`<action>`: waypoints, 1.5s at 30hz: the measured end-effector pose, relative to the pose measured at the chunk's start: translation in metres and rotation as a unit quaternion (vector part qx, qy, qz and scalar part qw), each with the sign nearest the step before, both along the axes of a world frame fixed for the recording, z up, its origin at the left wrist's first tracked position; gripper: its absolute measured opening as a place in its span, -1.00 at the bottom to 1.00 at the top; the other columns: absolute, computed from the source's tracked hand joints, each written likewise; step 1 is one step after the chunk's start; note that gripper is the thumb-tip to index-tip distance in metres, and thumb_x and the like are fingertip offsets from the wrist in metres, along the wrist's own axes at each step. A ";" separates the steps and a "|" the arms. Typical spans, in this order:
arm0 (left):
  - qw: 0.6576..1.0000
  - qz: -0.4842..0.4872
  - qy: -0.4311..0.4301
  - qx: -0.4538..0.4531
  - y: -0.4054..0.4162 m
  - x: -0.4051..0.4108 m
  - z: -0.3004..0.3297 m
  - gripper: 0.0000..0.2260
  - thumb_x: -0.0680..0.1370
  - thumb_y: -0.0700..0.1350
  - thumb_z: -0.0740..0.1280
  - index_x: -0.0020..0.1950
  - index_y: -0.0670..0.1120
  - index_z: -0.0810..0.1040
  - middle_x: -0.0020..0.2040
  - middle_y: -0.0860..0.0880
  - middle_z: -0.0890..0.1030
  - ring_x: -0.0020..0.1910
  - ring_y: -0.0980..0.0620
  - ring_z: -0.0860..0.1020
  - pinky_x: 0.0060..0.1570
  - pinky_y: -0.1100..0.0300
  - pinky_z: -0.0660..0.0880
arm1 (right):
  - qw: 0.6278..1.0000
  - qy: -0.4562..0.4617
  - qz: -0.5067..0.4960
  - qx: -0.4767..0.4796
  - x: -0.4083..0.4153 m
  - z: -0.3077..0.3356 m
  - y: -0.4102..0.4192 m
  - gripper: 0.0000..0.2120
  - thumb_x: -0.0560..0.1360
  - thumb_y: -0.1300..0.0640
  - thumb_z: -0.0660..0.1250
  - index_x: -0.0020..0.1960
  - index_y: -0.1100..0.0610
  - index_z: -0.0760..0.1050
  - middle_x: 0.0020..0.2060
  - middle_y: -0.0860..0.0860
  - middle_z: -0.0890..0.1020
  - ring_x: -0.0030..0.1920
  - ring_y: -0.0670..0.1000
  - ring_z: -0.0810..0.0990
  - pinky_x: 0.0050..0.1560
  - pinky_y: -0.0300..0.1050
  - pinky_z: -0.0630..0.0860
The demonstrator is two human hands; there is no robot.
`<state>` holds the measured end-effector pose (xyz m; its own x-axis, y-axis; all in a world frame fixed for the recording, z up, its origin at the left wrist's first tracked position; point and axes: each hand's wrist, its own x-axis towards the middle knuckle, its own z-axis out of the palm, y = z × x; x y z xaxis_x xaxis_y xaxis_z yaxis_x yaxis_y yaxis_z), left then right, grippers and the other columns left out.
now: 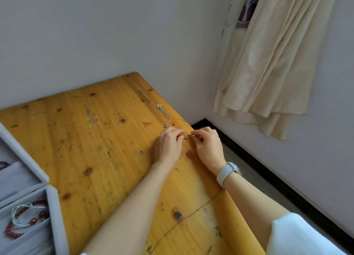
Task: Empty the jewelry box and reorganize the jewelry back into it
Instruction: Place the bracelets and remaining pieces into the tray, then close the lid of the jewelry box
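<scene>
A thin silver bracelet (177, 121) loops over the wooden table near its right edge. My left hand (168, 144) and my right hand (208, 146) meet over its near end, each pinching it beside a small charm (186, 137). A second silver piece (162, 111) lies just beyond the loop. The grey jewelry box (54, 214) sits at the lower left, with red bead bracelets (24, 223) and a white cord in its near compartment.
The table (92, 139) stands against a white wall at the far side. Its right edge drops to a floor with a dark skirting board (268, 170). A cream curtain (272, 63) hangs at the right. My right wrist wears a white watch (228, 173).
</scene>
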<state>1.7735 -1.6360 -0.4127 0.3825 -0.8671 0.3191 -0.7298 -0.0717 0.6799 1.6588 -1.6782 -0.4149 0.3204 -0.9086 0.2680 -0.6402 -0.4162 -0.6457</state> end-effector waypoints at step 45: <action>0.922 0.233 -0.297 -0.084 0.377 0.221 0.136 -0.77 0.38 -0.34 0.43 0.02 -0.23 0.59 -0.12 -0.15 0.57 -0.11 -0.17 0.53 -0.23 0.12 0.45 | 0.894 0.002 0.328 -0.305 0.211 0.144 0.242 -0.71 0.53 0.04 0.10 0.08 0.02 0.57 -0.06 0.01 0.62 -0.07 0.13 0.55 0.02 0.07 0.31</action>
<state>1.9949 -1.2588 -0.2766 0.4156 -0.5723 0.7070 -0.8935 -0.4023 0.1995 1.8702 -1.4365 -0.2706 0.7328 -0.2093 0.6475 -0.1297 -0.9770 -0.1691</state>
